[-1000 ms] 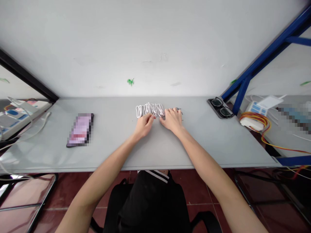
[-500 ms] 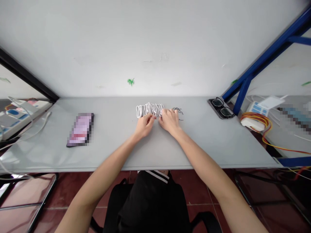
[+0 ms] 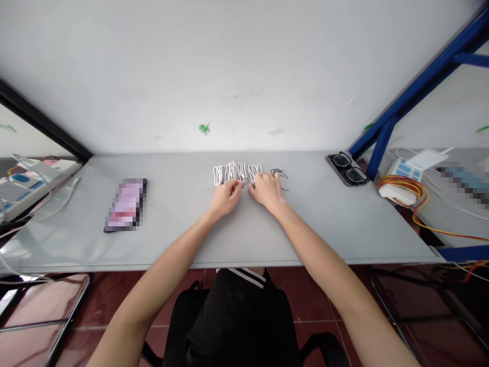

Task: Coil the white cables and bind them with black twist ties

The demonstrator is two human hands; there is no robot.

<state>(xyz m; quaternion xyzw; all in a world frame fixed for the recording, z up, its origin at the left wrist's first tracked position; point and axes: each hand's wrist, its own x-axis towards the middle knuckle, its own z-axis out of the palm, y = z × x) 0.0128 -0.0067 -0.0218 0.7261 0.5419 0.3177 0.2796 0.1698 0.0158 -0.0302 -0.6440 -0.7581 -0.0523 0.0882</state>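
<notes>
Bundles of coiled white cable [image 3: 236,171] lie side by side near the back of the grey table. My left hand [image 3: 227,198] is at their near edge, thumb and forefinger pinched together; what lies between the fingertips is too small to make out. On the right, my right hand [image 3: 266,189] has its fingers bent over the near end of the rightmost white cable bundle [image 3: 255,171], partly hiding it. Thin black ties or wires [image 3: 278,172] stick out just beyond the right fingers.
A phone with a blurred screen [image 3: 126,205] lies on the left of the grey table [image 3: 179,168]. Glasses [image 3: 349,167] rest on a dark case at the right, by a blue metal frame [image 3: 378,148]. Power strips [image 3: 401,191] with cables stand beyond both ends.
The rightmost white cable bundle has shifted slightly right, and a gap shows between it and the others. Both hands are in nearly the same place.
</notes>
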